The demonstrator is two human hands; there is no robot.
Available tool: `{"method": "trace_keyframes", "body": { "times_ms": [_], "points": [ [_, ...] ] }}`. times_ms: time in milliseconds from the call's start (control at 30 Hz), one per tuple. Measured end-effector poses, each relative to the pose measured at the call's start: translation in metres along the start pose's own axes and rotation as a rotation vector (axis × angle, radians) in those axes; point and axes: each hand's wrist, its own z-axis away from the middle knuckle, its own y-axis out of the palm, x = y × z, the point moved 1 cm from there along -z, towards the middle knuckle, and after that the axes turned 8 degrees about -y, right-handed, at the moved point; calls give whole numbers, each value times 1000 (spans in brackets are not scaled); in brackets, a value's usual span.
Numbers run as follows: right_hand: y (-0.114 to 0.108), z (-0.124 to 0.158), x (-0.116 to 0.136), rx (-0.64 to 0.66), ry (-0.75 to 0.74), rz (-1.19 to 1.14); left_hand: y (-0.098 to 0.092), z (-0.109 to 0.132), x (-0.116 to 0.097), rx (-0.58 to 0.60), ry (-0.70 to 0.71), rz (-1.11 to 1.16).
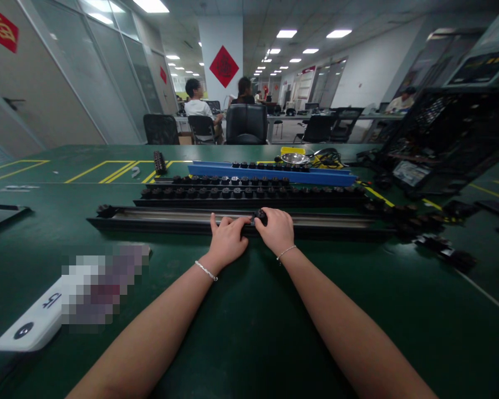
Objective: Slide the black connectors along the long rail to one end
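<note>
A long black rail (pixel 170 226) with a pale metal channel lies across the green table in front of me. My right hand (pixel 278 228) is closed around a small black knob-like part (pixel 260 216) at the middle of the rail. Beside it, my left hand (pixel 228 243) rests on the rail with its fingers apart. Its index fingertip reaches close to the black part; whether they touch is hard to tell. At the rail's left end sits another black part (pixel 105 210). A similar rail (pixel 249 203), filled with a row of round black parts, lies just behind.
Farther back are a blue rail (pixel 274 173), a short black strip of parts (pixel 159 162) and a metal bowl (pixel 295 159). Loose black parts (pixel 444 246) lie to the right, near a dark crate (pixel 444 133). A white device (pixel 37 318) lies front left. People sit beyond the table.
</note>
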Motion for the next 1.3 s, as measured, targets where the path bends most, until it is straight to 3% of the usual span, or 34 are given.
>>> {"method": "trace_keyframes", "body": {
  "times_ms": [600,1300],
  "points": [
    [-1,4,-2,-63,43,-31,5,1,4,-79,64,-5],
    [-5,11,-18,-131,70,36,7,2,5,-93,85,-2]
  ]
}}
